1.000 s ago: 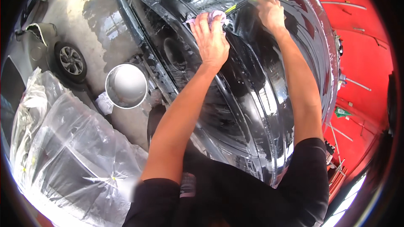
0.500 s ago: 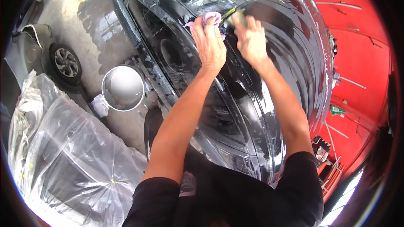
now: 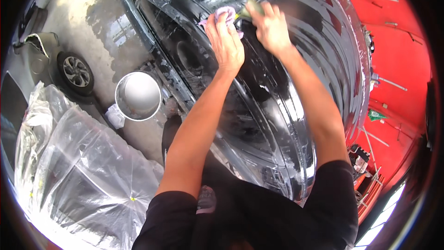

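Both arms reach forward over a black car body [image 3: 319, 60] with a wet, shiny, streaked surface. My left hand [image 3: 226, 46] is closed on a crumpled pale purple cloth [image 3: 225, 15], which rests against the panel. Just to its right, my right hand [image 3: 273, 30] grips a dull olive pad [image 3: 254, 10], pressed flat to the dark surface. The pad is slightly blurred, and its underside is hidden. A thin yellow-green strip shows between cloth and pad.
A white bucket [image 3: 138, 111] stands on the concrete floor [image 3: 99, 32] to my left. Clear plastic sheeting [image 3: 88, 171] covers something at lower left. A grey car part with a wheel [image 3: 76, 71] lies beyond it. A red wall [image 3: 397, 60] with hanging tools rises at right.
My right hand and the pad have slid a little farther away and left, closer to the cloth. My left hand stays on the cloth, shifted slightly. The whole view has shifted a little.
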`<state>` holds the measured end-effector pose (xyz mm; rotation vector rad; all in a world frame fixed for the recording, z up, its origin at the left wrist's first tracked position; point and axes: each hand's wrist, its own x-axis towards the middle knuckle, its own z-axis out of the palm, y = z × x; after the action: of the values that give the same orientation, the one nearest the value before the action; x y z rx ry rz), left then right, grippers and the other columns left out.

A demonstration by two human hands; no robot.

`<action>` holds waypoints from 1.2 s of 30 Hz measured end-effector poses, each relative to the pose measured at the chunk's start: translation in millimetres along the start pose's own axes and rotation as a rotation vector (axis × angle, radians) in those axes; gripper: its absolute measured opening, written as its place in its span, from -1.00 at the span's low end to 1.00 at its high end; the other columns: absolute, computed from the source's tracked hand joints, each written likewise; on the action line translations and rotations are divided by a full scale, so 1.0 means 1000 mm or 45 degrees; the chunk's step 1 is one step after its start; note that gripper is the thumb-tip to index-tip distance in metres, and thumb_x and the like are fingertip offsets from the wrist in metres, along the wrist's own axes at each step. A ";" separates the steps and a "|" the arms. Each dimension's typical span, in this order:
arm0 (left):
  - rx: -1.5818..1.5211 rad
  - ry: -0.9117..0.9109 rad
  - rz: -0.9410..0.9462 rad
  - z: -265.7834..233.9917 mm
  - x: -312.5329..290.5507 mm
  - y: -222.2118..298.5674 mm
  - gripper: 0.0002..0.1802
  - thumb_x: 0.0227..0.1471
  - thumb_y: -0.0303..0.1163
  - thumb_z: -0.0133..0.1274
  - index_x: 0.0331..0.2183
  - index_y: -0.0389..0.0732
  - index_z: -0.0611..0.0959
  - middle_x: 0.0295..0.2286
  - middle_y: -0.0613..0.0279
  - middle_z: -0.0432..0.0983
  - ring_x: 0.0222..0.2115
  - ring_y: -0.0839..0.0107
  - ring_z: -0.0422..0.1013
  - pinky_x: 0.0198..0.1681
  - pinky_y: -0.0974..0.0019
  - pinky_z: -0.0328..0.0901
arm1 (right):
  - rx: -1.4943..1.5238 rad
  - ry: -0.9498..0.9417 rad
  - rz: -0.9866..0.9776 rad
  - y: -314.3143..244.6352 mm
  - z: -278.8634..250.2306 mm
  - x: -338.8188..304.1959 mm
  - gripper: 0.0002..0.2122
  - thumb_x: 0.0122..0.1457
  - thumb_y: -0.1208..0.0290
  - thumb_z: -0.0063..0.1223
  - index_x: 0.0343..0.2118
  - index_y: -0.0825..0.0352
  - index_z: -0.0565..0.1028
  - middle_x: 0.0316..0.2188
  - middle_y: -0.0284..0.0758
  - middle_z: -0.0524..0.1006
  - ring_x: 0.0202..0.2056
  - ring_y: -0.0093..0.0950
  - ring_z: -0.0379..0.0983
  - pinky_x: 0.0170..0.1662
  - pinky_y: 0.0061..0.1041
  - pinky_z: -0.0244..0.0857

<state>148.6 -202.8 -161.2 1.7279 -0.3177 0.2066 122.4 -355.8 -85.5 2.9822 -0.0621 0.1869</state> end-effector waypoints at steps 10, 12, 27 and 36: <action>0.066 0.026 -0.030 0.000 -0.002 -0.002 -0.51 0.40 -0.36 -0.01 0.27 -0.30 0.45 0.27 -0.36 0.25 0.30 -0.30 0.20 0.38 -0.18 0.12 | 0.122 0.027 -0.053 -0.020 -0.010 -0.047 -0.29 0.02 0.51 0.29 0.34 -0.02 0.53 0.17 -0.11 0.47 0.08 -0.12 0.42 0.12 -0.14 0.34; 0.039 0.009 -0.016 0.007 -0.001 0.007 -0.52 0.40 -0.35 0.00 0.26 -0.29 0.47 0.27 -0.40 0.25 0.30 -0.31 0.21 0.38 -0.21 0.12 | 0.066 0.032 -0.013 -0.003 -0.002 -0.014 -0.36 0.10 0.47 0.23 0.32 -0.01 0.54 0.13 -0.16 0.51 0.07 -0.12 0.44 0.11 -0.14 0.34; 0.346 -0.034 0.198 0.004 -0.002 -0.005 -0.52 0.30 -0.38 0.09 0.22 -0.23 0.53 0.21 -0.28 0.34 0.23 -0.29 0.28 0.32 -0.21 0.17 | 0.109 0.151 0.036 0.033 -0.029 -0.116 -0.25 -0.07 0.56 0.24 0.32 0.02 0.54 0.11 -0.10 0.47 0.01 -0.10 0.43 0.09 -0.10 0.33; 0.363 -0.002 0.290 -0.002 0.007 -0.012 -0.58 0.32 -0.35 0.08 0.17 -0.16 0.58 0.12 -0.19 0.42 0.13 -0.20 0.35 0.22 -0.17 0.24 | 0.099 0.142 0.291 0.032 -0.092 -0.357 -0.31 -0.02 0.60 0.33 0.27 0.00 0.62 0.16 0.02 0.49 -0.01 0.00 0.50 0.05 -0.06 0.41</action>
<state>159.7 -199.5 -170.1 1.9717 -0.5064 0.4338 -244.5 -362.4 -36.2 3.0291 -0.3918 0.3895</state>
